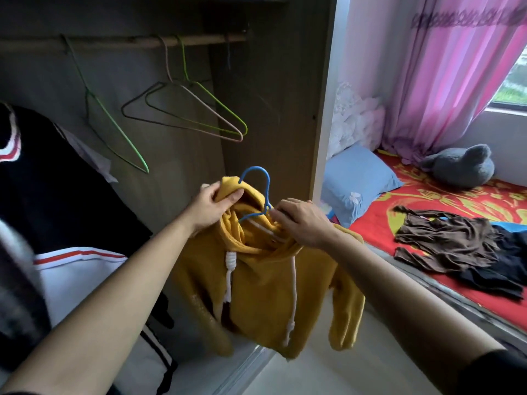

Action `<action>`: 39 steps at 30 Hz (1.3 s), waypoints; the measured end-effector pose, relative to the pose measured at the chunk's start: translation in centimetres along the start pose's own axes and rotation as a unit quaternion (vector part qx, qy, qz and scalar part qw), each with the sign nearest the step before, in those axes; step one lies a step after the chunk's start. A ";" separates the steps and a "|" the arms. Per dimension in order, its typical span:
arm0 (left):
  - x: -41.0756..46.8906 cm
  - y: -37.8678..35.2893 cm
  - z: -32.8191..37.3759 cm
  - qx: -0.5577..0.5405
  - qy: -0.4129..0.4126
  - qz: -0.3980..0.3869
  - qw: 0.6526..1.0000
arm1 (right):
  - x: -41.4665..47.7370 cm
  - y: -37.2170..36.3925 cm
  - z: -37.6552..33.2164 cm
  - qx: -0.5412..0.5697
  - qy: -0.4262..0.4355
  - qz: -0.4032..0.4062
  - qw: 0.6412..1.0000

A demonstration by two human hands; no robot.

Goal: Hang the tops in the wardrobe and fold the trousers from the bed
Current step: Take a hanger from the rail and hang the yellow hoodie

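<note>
A yellow hoodie [265, 292] with white drawstrings hangs in front of the open wardrobe, held by both hands. A blue wire hanger [258, 178] sticks out of its neck, hook up. My left hand [212, 206] pinches the hood's edge at the left. My right hand [302, 220] grips the hoodie's neck and shoulder at the right, beside the hanger's wire. The wardrobe rail [122, 42] runs above, with several empty wire hangers [199, 109] on it. On the bed [385, 223] at the right lie a brown garment [445, 238] and a dark one [502, 269].
A black top with red and white stripes [57, 201] hangs at the wardrobe's left. The wardrobe's side panel [322, 109] stands between the hanging space and the bed. A blue pillow [356, 181], a grey plush toy [462, 166] and pink curtains [445, 69] are by the bed.
</note>
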State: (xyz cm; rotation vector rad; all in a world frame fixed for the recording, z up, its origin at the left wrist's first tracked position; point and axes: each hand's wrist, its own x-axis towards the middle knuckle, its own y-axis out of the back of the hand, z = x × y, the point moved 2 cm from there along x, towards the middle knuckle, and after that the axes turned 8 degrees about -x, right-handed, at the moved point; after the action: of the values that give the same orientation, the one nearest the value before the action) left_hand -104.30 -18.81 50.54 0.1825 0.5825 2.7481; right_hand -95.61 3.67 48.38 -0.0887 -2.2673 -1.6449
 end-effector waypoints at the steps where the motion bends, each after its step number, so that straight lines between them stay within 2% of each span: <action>1: -0.1 -0.2 0.4 -0.035 0.024 -0.045 0.998 | 0.1 -0.3 0.1 -0.022 0.011 -0.017 1.000; 3: -0.5 -0.5 0.3 -0.042 0.071 -0.081 0.993 | 0.1 -0.9 0.8 -0.025 -0.001 -0.036 0.999; 7: -0.7 0.3 -4.2 0.027 0.106 -0.046 0.993 | -0.4 -0.8 1.7 -0.019 -0.042 0.034 0.998; 10: -1.0 0.0 -7.0 0.081 0.118 -0.063 0.988 | 0.1 0.3 1.8 -0.029 -0.057 0.048 0.997; 12: -1.5 -0.6 -7.0 0.128 0.045 0.026 0.990 | 0.6 1.1 1.8 -0.006 -0.077 0.061 0.995; 14: -2.0 -1.3 -5.9 0.166 -0.020 0.120 0.979 | 0.7 1.8 1.5 0.005 -0.090 0.078 0.993; 18: -2.7 -2.9 -3.7 0.121 -0.064 0.241 0.961 | 0.7 2.7 0.4 0.018 -0.090 0.088 0.992; 20: -2.3 -3.6 -2.3 0.063 -0.055 0.228 0.970 | 0.6 2.6 -0.2 0.033 -0.087 0.088 0.992; 22: -1.5 -3.2 -0.7 -0.017 0.017 0.182 0.983 | 0.3 2.4 -0.8 0.036 -0.081 0.091 0.992; 25: 0.4 -1.6 0.6 -0.030 0.122 0.070 0.990 | 0.2 2.3 -1.1 0.015 -0.066 0.097 0.993; 26: 1.0 -1.1 0.9 -0.049 0.114 0.044 0.991 | 0.2 2.3 -1.1 0.006 -0.059 0.101 0.993; 28: 1.9 -0.4 1.7 -0.156 0.038 0.024 0.987 | 0.0 2.3 -0.6 -0.003 -0.054 0.111 0.992; 30: 2.0 -0.1 2.2 -0.266 -0.038 0.031 0.963 | -0.2 2.2 0.0 0.003 -0.057 0.109 0.992; 31: 2.0 -0.1 2.2 -0.270 -0.054 0.033 0.961 | -0.3 2.2 0.3 0.018 -0.064 0.099 0.993; 32: 2.0 -0.2 2.0 -0.234 -0.049 0.028 0.971 | -0.3 2.2 0.6 0.036 -0.073 0.089 0.993; 34: 1.9 -0.4 0.4 -0.074 0.000 -0.001 0.997 | -0.3 2.2 1.1 0.062 -0.090 0.087 0.990; 35: 1.7 -0.5 -0.5 0.010 0.022 -0.018 1.000 | -0.2 2.3 1.2 0.065 -0.096 0.095 0.989; 37: 1.0 -0.2 -2.1 0.160 0.023 -0.034 0.986 | 0.1 2.5 1.3 0.053 -0.105 0.108 0.987; 39: 0.7 -0.1 -3.9 0.264 0.001 -0.036 0.964 | 0.4 2.8 1.2 0.039 -0.114 0.110 0.987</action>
State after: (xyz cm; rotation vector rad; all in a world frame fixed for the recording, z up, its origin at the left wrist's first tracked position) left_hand -105.68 -19.97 47.03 0.2729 1.2851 2.4629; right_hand -95.60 5.66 50.73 -0.5141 -2.3845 -1.4944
